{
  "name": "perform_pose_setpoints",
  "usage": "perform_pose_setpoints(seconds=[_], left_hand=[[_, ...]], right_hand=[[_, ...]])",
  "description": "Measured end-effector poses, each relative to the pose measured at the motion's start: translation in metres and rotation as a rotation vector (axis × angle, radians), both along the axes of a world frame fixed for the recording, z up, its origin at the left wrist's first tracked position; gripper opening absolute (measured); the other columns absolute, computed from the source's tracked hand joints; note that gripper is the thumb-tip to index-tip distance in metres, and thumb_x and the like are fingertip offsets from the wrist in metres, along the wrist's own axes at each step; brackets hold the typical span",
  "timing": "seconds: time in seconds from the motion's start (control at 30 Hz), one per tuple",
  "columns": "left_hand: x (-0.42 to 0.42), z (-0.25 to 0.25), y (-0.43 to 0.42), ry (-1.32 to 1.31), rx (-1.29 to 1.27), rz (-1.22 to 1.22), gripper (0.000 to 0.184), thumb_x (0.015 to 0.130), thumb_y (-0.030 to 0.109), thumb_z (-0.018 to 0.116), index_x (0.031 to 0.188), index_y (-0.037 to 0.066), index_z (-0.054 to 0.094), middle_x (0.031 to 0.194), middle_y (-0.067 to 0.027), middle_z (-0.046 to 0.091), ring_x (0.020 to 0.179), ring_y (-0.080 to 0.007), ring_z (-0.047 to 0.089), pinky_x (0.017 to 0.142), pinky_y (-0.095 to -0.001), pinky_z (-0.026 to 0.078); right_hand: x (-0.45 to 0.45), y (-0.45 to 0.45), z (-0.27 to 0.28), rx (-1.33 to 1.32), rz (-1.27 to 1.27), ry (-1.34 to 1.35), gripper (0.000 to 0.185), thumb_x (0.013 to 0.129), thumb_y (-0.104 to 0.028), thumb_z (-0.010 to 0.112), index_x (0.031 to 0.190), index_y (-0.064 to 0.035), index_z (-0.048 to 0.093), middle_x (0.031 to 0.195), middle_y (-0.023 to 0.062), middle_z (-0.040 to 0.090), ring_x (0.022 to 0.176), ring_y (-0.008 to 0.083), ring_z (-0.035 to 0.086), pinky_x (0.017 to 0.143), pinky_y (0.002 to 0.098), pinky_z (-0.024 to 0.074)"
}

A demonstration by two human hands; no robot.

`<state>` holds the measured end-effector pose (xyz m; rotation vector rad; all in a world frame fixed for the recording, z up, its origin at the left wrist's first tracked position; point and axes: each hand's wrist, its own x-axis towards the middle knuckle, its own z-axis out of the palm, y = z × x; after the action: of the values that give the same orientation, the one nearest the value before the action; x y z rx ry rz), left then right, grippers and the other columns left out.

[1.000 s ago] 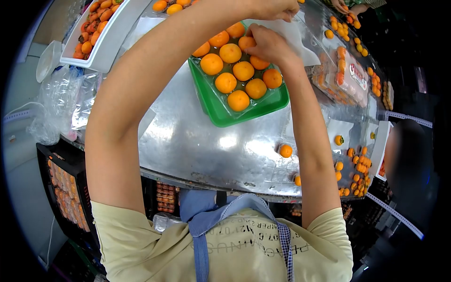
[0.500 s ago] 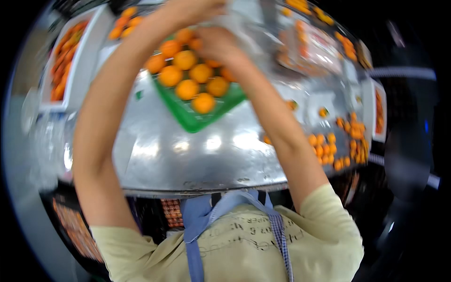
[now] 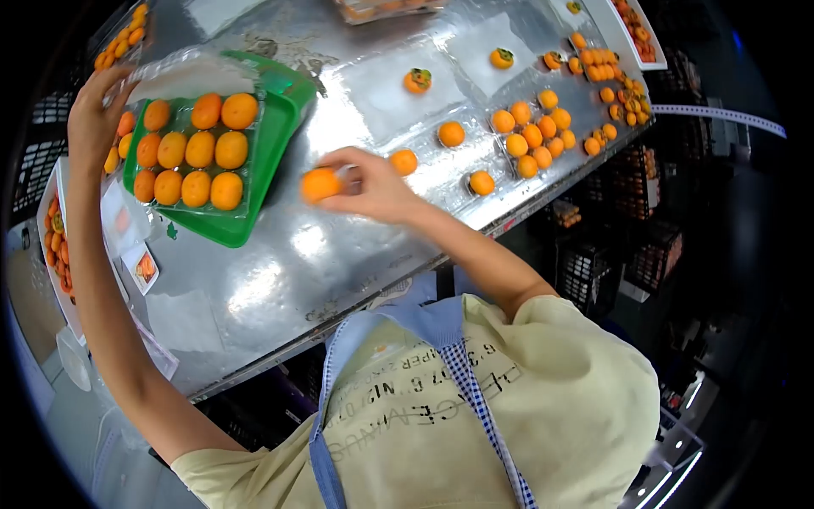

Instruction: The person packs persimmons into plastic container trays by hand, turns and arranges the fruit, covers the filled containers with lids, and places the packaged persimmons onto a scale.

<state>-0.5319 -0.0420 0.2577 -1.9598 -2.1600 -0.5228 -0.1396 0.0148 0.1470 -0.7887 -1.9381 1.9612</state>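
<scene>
My right hand pinches an orange persimmon just above the metal table, to the right of a green tray. On that tray sits a clear plastic box filled with rows of persimmons; its far row has a gap between fruits. The raised clear lid stands along the box's far side. My left hand is at the box's far left corner, fingers curled at the end of the lid. Nearby on the table lies another persimmon, beyond my right hand.
More persimmons stand on the right, some in a clear box, others on white sheets. A white crate of orange fruit is at the left edge, another far right. A picture card lies near the tray.
The view has swung to the right. My right hand has come away from the box and now holds a persimmon over the table. My left hand is now at the box's far left corner.
</scene>
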Motion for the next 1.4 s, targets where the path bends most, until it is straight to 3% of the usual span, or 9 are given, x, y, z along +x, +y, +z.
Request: perform_pose_setpoints(seconds=[0.07, 0.13, 0.23, 0.6, 0.8, 0.83, 0.97, 1.13, 1.4], left_hand=[[-0.005, -0.003, -0.005, 0.035, -0.012, 0.021, 0.019, 0.084, 0.009, 0.063, 0.102, 0.006, 0.065, 0.097, -0.0089, 0.065, 0.090, -0.0241, 0.063, 0.081, -0.0306, 0.049], [-0.010, -0.008, -0.012, 0.041, -0.018, 0.033, 0.020, 0.084, 0.006, 0.062, 0.104, 0.007, 0.065, 0.098, -0.0090, 0.064, 0.092, -0.0238, 0.062, 0.082, -0.0304, 0.048], [-0.016, -0.012, -0.018, 0.035, -0.034, 0.047, 0.024, 0.083, 0.001, 0.060, 0.106, 0.007, 0.064, 0.101, -0.0093, 0.064, 0.096, -0.0237, 0.062, 0.084, -0.0305, 0.048], [-0.019, -0.010, -0.035, 0.009, -0.126, 0.161, 0.038, 0.078, -0.008, 0.056, 0.112, 0.008, 0.064, 0.107, -0.0086, 0.063, 0.102, -0.0220, 0.060, 0.090, -0.0297, 0.045], [-0.019, -0.012, -0.039, 0.011, -0.136, 0.156, 0.037, 0.078, -0.009, 0.056, 0.111, 0.005, 0.063, 0.105, -0.0098, 0.064, 0.101, -0.0242, 0.060, 0.090, -0.0308, 0.045], [-0.021, -0.014, -0.041, -0.015, -0.138, 0.189, 0.037, 0.078, -0.009, 0.055, 0.111, 0.005, 0.063, 0.105, -0.0099, 0.064, 0.101, -0.0243, 0.060, 0.090, -0.0309, 0.045], [-0.030, -0.017, -0.046, -0.029, -0.156, 0.221, 0.036, 0.079, -0.008, 0.056, 0.112, 0.005, 0.063, 0.104, -0.0105, 0.064, 0.101, -0.0247, 0.060, 0.090, -0.0313, 0.045], [-0.023, -0.013, -0.050, -0.028, -0.166, 0.250, 0.035, 0.080, -0.007, 0.056, 0.112, 0.005, 0.063, 0.106, -0.0116, 0.064, 0.101, -0.0258, 0.060, 0.090, -0.0321, 0.045], [-0.012, -0.002, -0.047, 0.006, -0.243, 0.259, 0.034, 0.083, -0.005, 0.055, 0.115, 0.002, 0.061, 0.113, -0.0116, 0.063, 0.105, -0.0233, 0.060, 0.093, -0.0307, 0.044]], right_hand=[[0.056, 0.019, -0.036, 0.192, -0.200, -0.014, 0.049, 0.069, -0.022, 0.078, 0.111, -0.0044, 0.059, 0.098, 0.0075, 0.061, 0.070, 0.0106, 0.058, 0.064, 0.0252, 0.0488], [0.104, 0.038, -0.027, 0.313, -0.274, -0.268, 0.049, 0.068, -0.022, 0.077, 0.111, -0.0049, 0.059, 0.099, 0.0084, 0.061, 0.069, 0.0116, 0.059, 0.063, 0.0269, 0.0492], [0.150, 0.047, -0.038, 0.577, -0.326, -0.516, 0.044, 0.069, -0.025, 0.074, 0.107, -0.0063, 0.061, 0.099, 0.0111, 0.062, 0.073, 0.0241, 0.063, 0.065, 0.0351, 0.0505], [0.165, 0.051, -0.063, 0.927, -0.247, -0.470, 0.034, 0.071, -0.027, 0.070, 0.098, -0.0083, 0.063, 0.085, 0.0105, 0.060, 0.080, 0.0281, 0.062, 0.069, 0.0381, 0.0502], [0.212, 0.101, -0.053, 0.740, -0.526, -0.319, 0.031, 0.077, -0.028, 0.068, 0.100, -0.0074, 0.065, 0.094, 0.0116, 0.062, 0.090, 0.0290, 0.061, 0.075, 0.0391, 0.0483], [0.230, 0.124, -0.058, 0.906, -0.573, -0.331, 0.030, 0.078, -0.023, 0.069, 0.104, -0.0082, 0.065, 0.096, 0.0097, 0.064, 0.078, 0.0233, 0.063, 0.070, 0.0331, 0.0499], [0.303, 0.195, -0.060, 0.840, -0.805, -0.602, 0.027, 0.080, -0.023, 0.064, 0.102, -0.0072, 0.066, 0.097, 0.0129, 0.065, 0.087, 0.0295, 0.063, 0.075, 0.0389, 0.0494], [0.380, 0.238, -0.075, 0.746, -0.968, -0.701, 0.032, 0.080, -0.026, 0.066, 0.106, -0.0070, 0.066, 0.095, 0.0111, 0.066, 0.081, 0.0261, 0.064, 0.075, 0.0372, 0.0498], [0.388, 0.231, -0.078, 0.697, -0.524, -0.810, 0.051, 0.076, -0.031, 0.071, 0.121, -0.0104, 0.058, 0.112, 0.0135, 0.058, 0.094, 0.0282, 0.060, 0.083, 0.0380, 0.0475]])
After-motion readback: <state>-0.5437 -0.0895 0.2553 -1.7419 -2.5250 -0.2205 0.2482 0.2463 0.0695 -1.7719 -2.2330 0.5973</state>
